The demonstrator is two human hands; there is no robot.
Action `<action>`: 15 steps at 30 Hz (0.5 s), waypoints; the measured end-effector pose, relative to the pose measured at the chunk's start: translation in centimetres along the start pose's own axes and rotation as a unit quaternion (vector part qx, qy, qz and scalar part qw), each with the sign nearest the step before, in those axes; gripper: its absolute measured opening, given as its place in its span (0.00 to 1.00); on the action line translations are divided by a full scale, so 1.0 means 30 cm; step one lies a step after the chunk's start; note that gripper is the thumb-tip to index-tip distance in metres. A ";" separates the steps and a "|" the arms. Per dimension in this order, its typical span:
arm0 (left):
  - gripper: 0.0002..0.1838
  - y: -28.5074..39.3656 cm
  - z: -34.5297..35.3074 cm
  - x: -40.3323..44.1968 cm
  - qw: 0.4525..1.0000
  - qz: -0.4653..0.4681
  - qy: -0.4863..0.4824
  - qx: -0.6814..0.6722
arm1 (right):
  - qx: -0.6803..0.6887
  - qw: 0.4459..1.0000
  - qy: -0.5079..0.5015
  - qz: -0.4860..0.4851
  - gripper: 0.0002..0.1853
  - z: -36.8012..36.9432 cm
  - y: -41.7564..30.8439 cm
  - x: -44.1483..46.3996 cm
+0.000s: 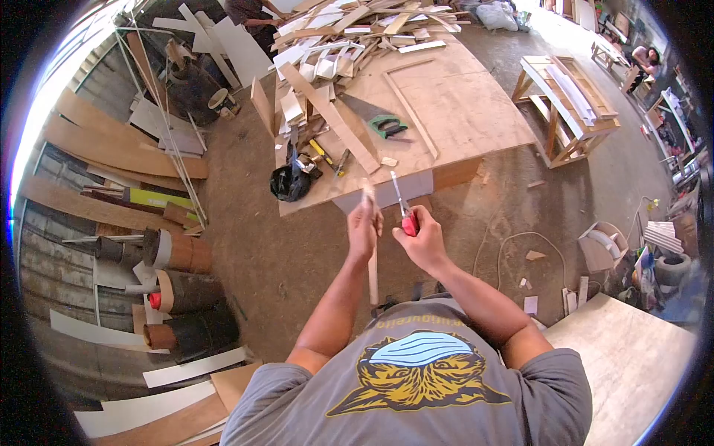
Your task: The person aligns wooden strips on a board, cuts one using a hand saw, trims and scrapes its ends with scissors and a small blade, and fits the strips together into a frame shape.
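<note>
In the head view my left hand (364,230) is closed around a narrow wooden strip (373,279), which stands roughly upright in front of my body. My right hand (424,239) grips a red-handled knife (402,199) with a long narrow metal blade pointing away from me. The blade is apart from the strip, to its right. Beyond both hands lies a wooden work table (476,119). On it are a green-handled hand saw (387,126), a yellow-handled tool (321,152), a small wood offcut (389,161) and a long board (331,119).
A heap of wood offcuts (357,37) covers the table's far end. A black plastic bag (288,184) hangs at its near left corner. Boards and rolls (190,251) line the left wall. A wooden stand (569,111) is at right. Another person (645,63) sits far right.
</note>
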State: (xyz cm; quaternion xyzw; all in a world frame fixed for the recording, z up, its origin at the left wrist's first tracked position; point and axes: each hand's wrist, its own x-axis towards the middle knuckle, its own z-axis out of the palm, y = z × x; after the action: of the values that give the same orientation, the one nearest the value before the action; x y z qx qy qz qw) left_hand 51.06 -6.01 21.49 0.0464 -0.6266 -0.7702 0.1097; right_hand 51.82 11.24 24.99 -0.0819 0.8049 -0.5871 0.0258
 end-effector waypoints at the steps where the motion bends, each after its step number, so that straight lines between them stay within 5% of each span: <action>1: 0.28 0.021 0.006 0.010 0.998 -0.003 0.055 -0.042 | 0.003 1.000 0.009 0.008 0.24 -0.009 0.004 0.004; 5: 0.27 0.133 -0.070 0.082 0.950 -0.001 0.197 -0.243 | -0.053 0.997 0.049 0.003 0.26 -0.031 0.072 -0.012; 9: 0.31 0.239 -0.159 0.106 0.905 0.013 0.286 -0.314 | -0.188 0.981 0.031 0.037 0.26 -0.092 0.097 -0.024; 15: 0.34 0.181 -0.267 0.117 0.835 -0.007 0.393 -0.386 | -0.196 0.979 0.053 0.012 0.26 -0.114 0.070 -0.018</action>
State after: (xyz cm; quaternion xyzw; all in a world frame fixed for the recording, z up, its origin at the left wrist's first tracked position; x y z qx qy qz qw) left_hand 49.92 -15.48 25.33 0.3036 -0.1826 -0.8670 0.3504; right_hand 51.67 15.16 24.01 -0.0446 0.9057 -0.4207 -0.0264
